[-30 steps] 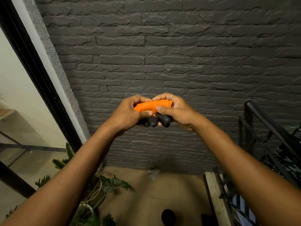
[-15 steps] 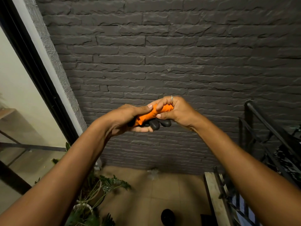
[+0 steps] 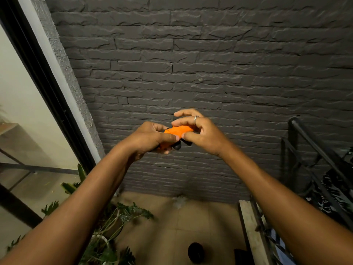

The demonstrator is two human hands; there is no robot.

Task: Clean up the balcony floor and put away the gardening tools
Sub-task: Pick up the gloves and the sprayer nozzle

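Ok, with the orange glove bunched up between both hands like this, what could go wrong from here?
1. On the right hand the top fingers stand clear of the orange glove, so it hangs mostly on the left hand and a thumb pinch; it might slip.
2. A drop would likely land it in the potted plant or on the floor below, adding to the cleanup.

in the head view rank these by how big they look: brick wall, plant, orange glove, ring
1. brick wall, fills most of the view
2. plant, lower left
3. orange glove, partly hidden in the left hand and right hand
4. ring, on the right hand
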